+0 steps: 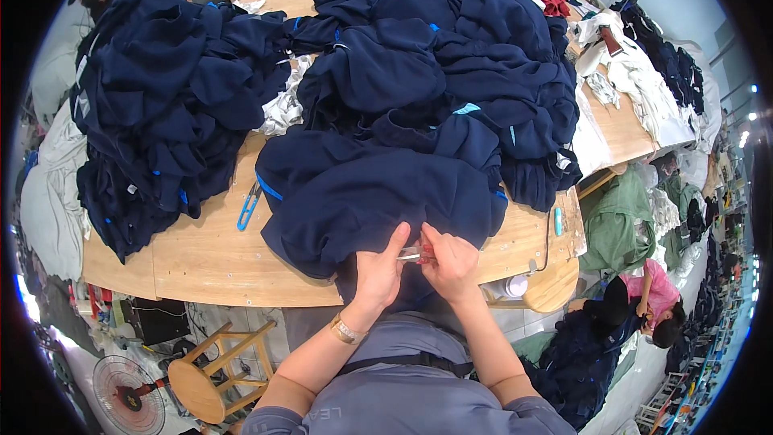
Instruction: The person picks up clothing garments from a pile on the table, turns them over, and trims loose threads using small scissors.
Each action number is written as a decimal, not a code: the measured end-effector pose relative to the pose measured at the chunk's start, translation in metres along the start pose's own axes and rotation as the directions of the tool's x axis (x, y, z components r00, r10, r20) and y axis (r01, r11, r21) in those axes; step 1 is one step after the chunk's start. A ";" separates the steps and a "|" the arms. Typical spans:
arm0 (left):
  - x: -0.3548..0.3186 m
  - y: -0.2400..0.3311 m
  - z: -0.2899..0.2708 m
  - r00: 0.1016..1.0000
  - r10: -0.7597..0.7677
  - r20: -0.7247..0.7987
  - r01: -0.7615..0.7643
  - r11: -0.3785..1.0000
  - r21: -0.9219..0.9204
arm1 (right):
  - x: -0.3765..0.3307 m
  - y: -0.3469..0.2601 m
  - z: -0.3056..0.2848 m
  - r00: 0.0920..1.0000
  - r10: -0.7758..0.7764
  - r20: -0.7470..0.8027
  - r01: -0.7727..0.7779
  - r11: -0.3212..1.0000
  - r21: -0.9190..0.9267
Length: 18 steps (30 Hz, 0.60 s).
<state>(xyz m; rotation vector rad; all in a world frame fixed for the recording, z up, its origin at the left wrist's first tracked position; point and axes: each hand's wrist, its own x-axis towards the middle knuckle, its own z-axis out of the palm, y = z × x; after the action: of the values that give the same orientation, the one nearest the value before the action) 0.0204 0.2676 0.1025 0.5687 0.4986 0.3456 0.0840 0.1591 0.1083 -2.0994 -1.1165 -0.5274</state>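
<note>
Head view, what are the hands doing?

— The left hand (378,270) pinches the dark blue cloth garment (378,193) at its near edge. The right hand (451,262) holds a small clear pink snipper (412,254) between both hands.

— Where is the cloth?

— On the light wooden table (209,258), just above the hands. Blue plastic clippers (248,208) lie to the left.

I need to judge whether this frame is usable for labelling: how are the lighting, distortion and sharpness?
Head view: even, soft light with no hard shadows; strong fisheye bending at the wooden table edge and a black rim; the left hand and right hand on the navy garment are sharp; bright lamps glare at far right.
</note>
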 end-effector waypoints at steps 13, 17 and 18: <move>0.005 0.017 0.001 0.982 -0.176 0.070 0.180 0.982 -0.056 | -0.006 -0.007 0.005 0.685 0.727 -0.045 -0.500 0.515 0.696; 0.003 0.010 0.001 0.991 -0.122 0.063 0.124 0.992 -0.021 | -0.002 -0.015 0.006 0.766 0.640 0.056 -0.543 0.599 0.588; 0.002 0.007 0.002 0.990 -0.123 0.064 0.125 0.992 -0.019 | -0.001 -0.016 0.007 0.765 0.641 0.054 -0.543 0.599 0.589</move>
<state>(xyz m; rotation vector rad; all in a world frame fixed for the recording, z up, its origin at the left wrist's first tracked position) 0.0215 0.2732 0.1073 0.5218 0.4670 0.2145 0.0700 0.1695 0.1094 -1.6854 -0.3329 -0.0067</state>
